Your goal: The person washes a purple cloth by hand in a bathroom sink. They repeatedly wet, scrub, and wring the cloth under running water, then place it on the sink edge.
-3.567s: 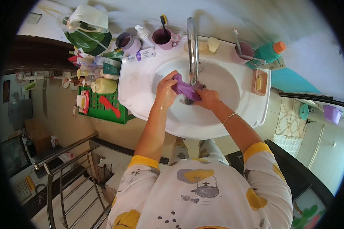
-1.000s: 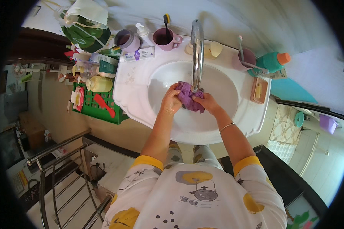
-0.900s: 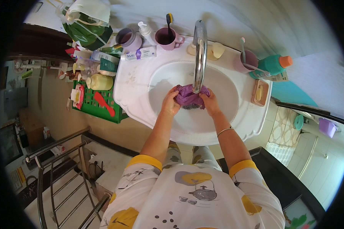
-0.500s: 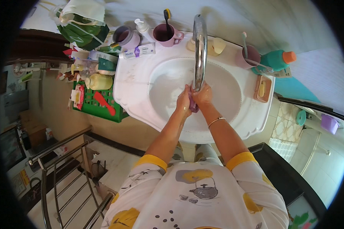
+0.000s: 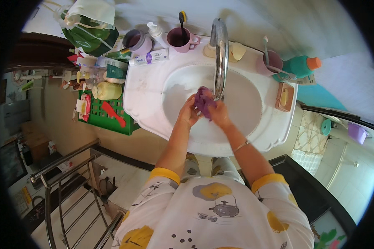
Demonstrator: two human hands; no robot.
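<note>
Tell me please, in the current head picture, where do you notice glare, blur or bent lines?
Head view: bright glare streaks the chrome faucet; head view: the bracelet and right forearm look smeared; head view: the metal railing bows from fisheye distortion, and black fills the corners.
</note>
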